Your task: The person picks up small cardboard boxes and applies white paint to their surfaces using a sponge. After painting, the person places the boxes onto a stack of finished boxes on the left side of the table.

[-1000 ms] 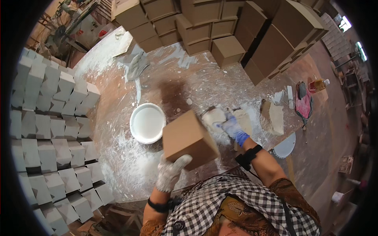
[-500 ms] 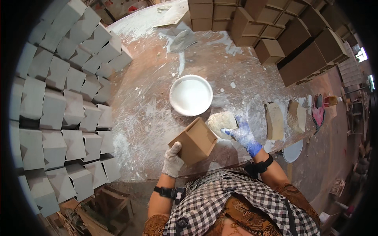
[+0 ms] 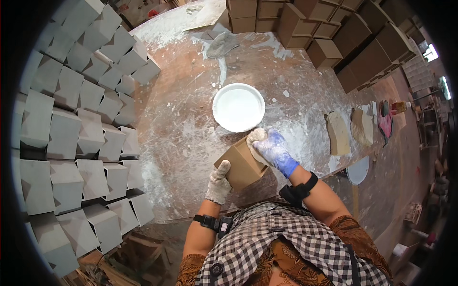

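My left hand [image 3: 220, 182], in an off-white knit glove, grips a brown box [image 3: 240, 167] by its left side, with the box tilted above the table. In a blue glove smeared with white, my right hand [image 3: 276, 150] is closed on a cream-coloured pad [image 3: 255, 141], cloth or sponge, I cannot tell which. The pad is pressed against the rimmed face of the box, partly covering it. Just beyond the box stands a round white basin [image 3: 215, 110] with white liquid [image 3: 238, 106] in it.
Pale grey-white boxes [image 3: 64, 133] are stacked along the left. Brown boxes [image 3: 324, 53] stand at the back right. A grey rag [image 3: 222, 45] lies at the back of the white-stained table [image 3: 181, 143]. Two beige pieces [image 3: 338, 133] and a pink item [image 3: 385, 121] lie to the right.
My right hand has lifted the pad off the table and brought it left onto the box. The box has shifted slightly right and up in the picture, still in my left hand.
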### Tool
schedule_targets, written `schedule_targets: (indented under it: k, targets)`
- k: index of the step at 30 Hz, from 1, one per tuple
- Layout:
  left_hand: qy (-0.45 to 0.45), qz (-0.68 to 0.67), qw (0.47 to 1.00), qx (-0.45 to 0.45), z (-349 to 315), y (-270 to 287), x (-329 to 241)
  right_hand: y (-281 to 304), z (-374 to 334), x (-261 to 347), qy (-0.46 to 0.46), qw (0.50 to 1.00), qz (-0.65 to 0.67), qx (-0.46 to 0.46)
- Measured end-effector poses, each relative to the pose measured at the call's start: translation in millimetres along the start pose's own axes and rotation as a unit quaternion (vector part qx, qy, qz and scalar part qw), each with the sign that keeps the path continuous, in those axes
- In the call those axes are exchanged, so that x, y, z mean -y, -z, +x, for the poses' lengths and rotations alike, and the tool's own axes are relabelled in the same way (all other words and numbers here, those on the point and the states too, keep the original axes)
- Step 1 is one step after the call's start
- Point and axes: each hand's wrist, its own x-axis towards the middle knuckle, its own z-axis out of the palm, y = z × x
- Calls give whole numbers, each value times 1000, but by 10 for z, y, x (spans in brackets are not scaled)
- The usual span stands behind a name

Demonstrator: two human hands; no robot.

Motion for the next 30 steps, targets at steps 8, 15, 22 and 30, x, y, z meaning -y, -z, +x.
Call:
schedule_targets:
  k: [8,15,22,30]
  targets:
    - [0,-8,1000,25,-52,-41,-81,-86,179,-133,2,963,249,106]
    - [10,-4,1000,17,3,46,-51,-139,95,-227,-60,978,198,1]
    - [33,-35,998,41,-15,23,-100,-247,90,-103,-51,986,161,17]
    - [26,-36,998,49,25,90,-67,-131,-52,-16,112,976,155,108]
